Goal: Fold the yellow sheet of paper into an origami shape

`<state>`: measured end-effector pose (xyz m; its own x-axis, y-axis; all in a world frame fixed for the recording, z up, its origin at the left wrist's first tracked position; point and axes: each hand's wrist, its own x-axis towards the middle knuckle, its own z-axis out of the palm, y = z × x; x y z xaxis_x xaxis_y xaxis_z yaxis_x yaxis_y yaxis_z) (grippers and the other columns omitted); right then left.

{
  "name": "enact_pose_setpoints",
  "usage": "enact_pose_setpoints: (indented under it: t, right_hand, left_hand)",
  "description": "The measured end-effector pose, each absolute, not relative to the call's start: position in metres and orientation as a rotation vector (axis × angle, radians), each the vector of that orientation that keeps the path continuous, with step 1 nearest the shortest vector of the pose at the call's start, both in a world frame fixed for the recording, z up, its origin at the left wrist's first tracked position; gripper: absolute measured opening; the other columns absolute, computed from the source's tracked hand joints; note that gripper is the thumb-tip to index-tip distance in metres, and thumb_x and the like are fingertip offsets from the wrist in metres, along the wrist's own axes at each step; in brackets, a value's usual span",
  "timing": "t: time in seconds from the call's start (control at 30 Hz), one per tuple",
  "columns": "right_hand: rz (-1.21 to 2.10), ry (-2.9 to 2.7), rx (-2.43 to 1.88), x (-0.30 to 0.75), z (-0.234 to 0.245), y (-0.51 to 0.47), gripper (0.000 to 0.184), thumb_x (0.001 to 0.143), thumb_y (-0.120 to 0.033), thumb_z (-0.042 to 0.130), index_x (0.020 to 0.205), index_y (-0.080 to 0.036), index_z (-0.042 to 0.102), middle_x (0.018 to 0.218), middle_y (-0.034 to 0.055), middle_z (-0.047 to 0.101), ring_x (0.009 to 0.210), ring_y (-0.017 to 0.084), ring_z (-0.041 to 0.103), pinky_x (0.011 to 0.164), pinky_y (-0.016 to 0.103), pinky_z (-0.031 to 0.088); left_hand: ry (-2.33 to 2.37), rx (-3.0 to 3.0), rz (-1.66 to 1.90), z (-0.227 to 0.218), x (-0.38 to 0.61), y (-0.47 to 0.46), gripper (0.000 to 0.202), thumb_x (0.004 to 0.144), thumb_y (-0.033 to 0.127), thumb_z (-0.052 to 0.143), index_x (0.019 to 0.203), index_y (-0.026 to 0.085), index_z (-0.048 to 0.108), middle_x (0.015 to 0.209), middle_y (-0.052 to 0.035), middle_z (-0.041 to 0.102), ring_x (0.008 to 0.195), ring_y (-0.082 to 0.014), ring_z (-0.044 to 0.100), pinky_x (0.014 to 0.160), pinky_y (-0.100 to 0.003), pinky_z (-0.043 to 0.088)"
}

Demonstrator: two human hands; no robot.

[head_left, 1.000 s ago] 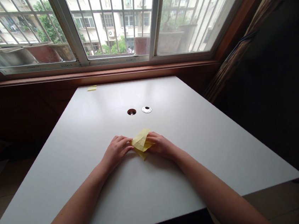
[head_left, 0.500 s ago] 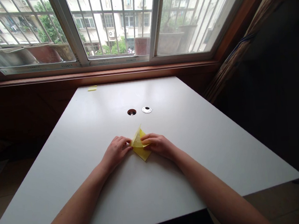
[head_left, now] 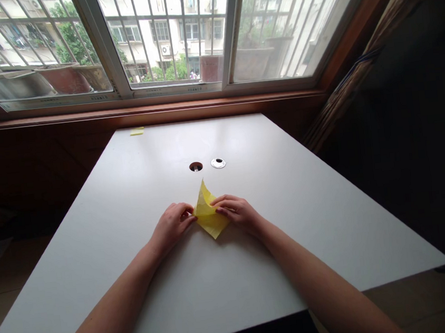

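Observation:
A folded yellow paper [head_left: 208,215] lies on the white table [head_left: 130,197], one pointed flap standing up toward the window. My left hand [head_left: 173,225] has its fingers curled and pressed on the paper's left corner. My right hand [head_left: 237,213] pinches the paper's right side, fingers closed over the fold. Both forearms reach in from the near edge of the table.
A round cable hole [head_left: 196,166] and a silver cap [head_left: 218,162] sit beyond the paper. A small yellow paper piece [head_left: 136,131] lies at the far left edge. A barred window [head_left: 169,34] runs across the back, and a curtain [head_left: 356,78] hangs at right.
The paper's upper flap has been lifted from lying over to the right to standing up in a point. My right hand shifted a little left over the fold; my left hand stayed.

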<state>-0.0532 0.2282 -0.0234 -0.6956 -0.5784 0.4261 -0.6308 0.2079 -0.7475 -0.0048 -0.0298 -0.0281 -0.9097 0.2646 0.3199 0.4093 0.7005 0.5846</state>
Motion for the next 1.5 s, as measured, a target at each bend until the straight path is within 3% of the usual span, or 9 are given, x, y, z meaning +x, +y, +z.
enact_pose_setpoints:
  t: [0.13,0.3,0.47,0.63,0.73,0.93,1.1,1.3,1.5]
  right_hand:
    - [1.522,-2.321,1.189,-0.055,-0.028,0.228,0.020,0.090,-0.036,0.065,0.107,-0.027,0.071,0.123,0.0088,0.062,0.113,0.023,0.061,0.099,0.041,0.051]
    - [1.742,-2.319,1.099,-0.056,-0.034,0.227,0.056,0.083,-0.037,0.073,0.136,-0.032,0.053,0.142,0.0103,0.044,0.122,0.025,0.055,0.103,0.042,0.050]
    - [1.962,-2.328,1.032,-0.056,-0.041,0.226,0.067,0.080,-0.037,0.076,0.140,-0.033,0.045,0.133,0.0090,0.053,0.107,0.021,0.064,0.102,0.043,0.051]
    - [1.951,-2.360,0.944,-0.056,-0.041,0.229,0.071,0.079,-0.035,0.077,0.142,-0.033,0.042,0.131,0.0079,0.056,0.099,0.017,0.065,0.103,0.044,0.051]
    - [1.910,-2.411,0.877,-0.057,-0.039,0.232,0.067,0.080,-0.035,0.076,0.140,-0.033,0.045,0.127,0.0068,0.059,0.096,0.016,0.065,0.098,0.042,0.055]
    - [1.659,-2.433,0.961,-0.060,-0.035,0.236,0.019,0.086,-0.034,0.070,0.102,-0.024,0.069,0.113,0.0076,0.065,0.097,0.020,0.066,0.090,0.037,0.056]
    - [1.515,-2.439,1.069,-0.061,-0.039,0.236,0.005,0.086,-0.027,0.069,0.089,-0.024,0.072,0.109,0.0061,0.067,0.098,0.020,0.065,0.089,0.036,0.055]
    - [1.340,-2.399,1.209,-0.060,-0.039,0.234,0.009,0.084,-0.022,0.071,0.093,-0.025,0.070,0.104,0.0057,0.068,0.097,0.021,0.062,0.088,0.037,0.053]
    - [1.477,-2.455,1.099,-0.056,-0.038,0.233,0.041,0.080,-0.025,0.075,0.117,-0.026,0.058,0.096,0.0028,0.066,0.083,0.017,0.061,0.082,0.034,0.054]
  left_hand:
    - [-2.704,-0.513,-1.032,-0.029,-0.004,-0.029,0.015,0.089,0.032,0.061,0.101,0.022,0.061,0.085,-0.0021,0.064,0.082,-0.0181,0.060,0.075,-0.030,0.049]
    - [-2.714,-0.492,-1.051,-0.030,-0.004,-0.030,0.022,0.089,0.028,0.060,0.110,0.024,0.061,0.089,-0.0025,0.065,0.083,-0.0177,0.061,0.078,-0.031,0.050]
    - [-2.722,-0.462,-1.031,-0.028,-0.003,-0.030,0.021,0.089,0.028,0.058,0.110,0.024,0.062,0.087,-0.0024,0.065,0.081,-0.0174,0.061,0.077,-0.030,0.051]
    - [-2.739,-0.379,-1.071,-0.023,-0.002,-0.030,0.022,0.088,0.027,0.059,0.110,0.025,0.061,0.090,-0.0015,0.065,0.078,-0.0158,0.061,0.077,-0.030,0.051]
    - [-2.743,-0.320,-1.088,-0.022,-0.002,-0.030,0.023,0.087,0.029,0.061,0.109,0.025,0.061,0.090,-0.0008,0.065,0.077,-0.0152,0.061,0.077,-0.030,0.051]
    - [-2.713,-0.205,-1.077,-0.026,-0.004,-0.034,0.024,0.086,0.030,0.061,0.109,0.023,0.062,0.092,-0.0019,0.067,0.076,-0.0159,0.062,0.077,-0.033,0.053]
    - [-2.697,-0.251,-1.030,-0.031,-0.005,-0.037,0.020,0.086,0.026,0.059,0.105,0.023,0.064,0.097,-0.0025,0.067,0.082,-0.0175,0.062,0.080,-0.034,0.053]
    - [-2.665,-0.429,-0.990,-0.031,-0.006,-0.035,0.031,0.083,0.013,0.052,0.111,0.024,0.062,0.107,-0.0043,0.063,0.092,-0.0186,0.060,0.083,-0.034,0.053]
    - [-2.647,-0.548,-1.070,-0.026,-0.004,-0.030,0.039,0.080,0.010,0.053,0.116,0.024,0.058,0.109,-0.0049,0.060,0.095,-0.0186,0.059,0.081,-0.031,0.054]
